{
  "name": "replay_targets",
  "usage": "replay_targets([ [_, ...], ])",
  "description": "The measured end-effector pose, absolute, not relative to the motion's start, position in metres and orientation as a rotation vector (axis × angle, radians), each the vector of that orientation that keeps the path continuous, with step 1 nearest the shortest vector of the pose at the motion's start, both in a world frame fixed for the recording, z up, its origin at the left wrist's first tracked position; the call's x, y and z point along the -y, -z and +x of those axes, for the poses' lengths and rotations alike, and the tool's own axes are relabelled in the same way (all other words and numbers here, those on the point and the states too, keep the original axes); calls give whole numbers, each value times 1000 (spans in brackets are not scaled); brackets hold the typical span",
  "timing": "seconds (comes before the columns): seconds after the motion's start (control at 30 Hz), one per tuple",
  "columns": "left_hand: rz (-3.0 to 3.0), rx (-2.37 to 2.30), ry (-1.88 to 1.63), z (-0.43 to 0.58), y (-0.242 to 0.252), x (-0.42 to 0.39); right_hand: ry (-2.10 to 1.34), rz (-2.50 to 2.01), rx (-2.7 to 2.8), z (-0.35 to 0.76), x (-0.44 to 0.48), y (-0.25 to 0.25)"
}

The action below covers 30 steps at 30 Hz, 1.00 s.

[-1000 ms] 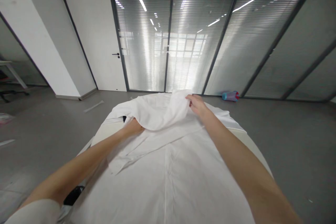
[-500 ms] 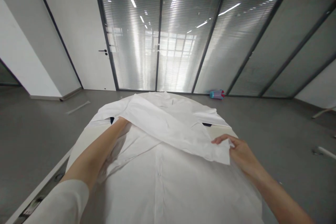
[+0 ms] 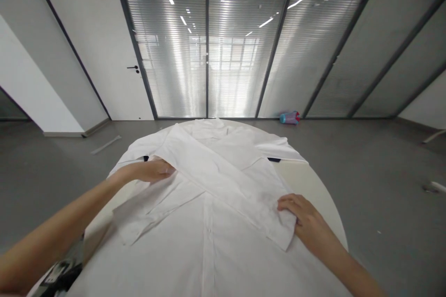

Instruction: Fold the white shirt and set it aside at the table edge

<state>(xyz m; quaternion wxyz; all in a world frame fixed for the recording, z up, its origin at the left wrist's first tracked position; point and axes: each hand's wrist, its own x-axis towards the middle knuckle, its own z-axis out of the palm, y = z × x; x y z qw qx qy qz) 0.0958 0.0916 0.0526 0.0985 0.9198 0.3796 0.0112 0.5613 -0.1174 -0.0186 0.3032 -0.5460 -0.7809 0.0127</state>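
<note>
A white button-front shirt lies spread on a round white table, its long sleeves crossed over its front. My right hand rests on the cuff end of the upper sleeve, with its fingers flat on the cloth. My left hand lies on the folded cloth at the shirt's left shoulder side, holding nothing. The under sleeve runs toward the lower left, partly covered where the sleeves cross.
The table's curved rim runs right of the shirt. A blue and red bottle-like object lies on the grey floor by the glass wall with blinds. A white door stands at the left. A dark object shows below my left arm.
The raised sleeve now lies flat across the shirt, its cuff at the lower right under my right hand. My left hand has settled on the fold. The view has tilted slightly.
</note>
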Motion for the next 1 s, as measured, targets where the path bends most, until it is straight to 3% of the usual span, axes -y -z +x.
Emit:
replay_targets([
  [0.07, 2594, -1075, 38, 86, -63, -88, 73, -1415, 2093, 563, 119, 15],
  [0.2, 2629, -1327, -268, 97, -65, -115, 203, -1357, 2132, 564, 121, 10],
  [0.43, 2838, -1546, -210, 140, -6, -217, 327, -1335, 2262, 564, 130, 13],
  [0.67, 2687, -1837, -237, 133, 44, -248, 461, -1287, 2234, 566, 140, 2],
  [1.0, 2673, -1918, -265, 139, 30, -246, 337, -1507, 2363, 569, 143, 21],
])
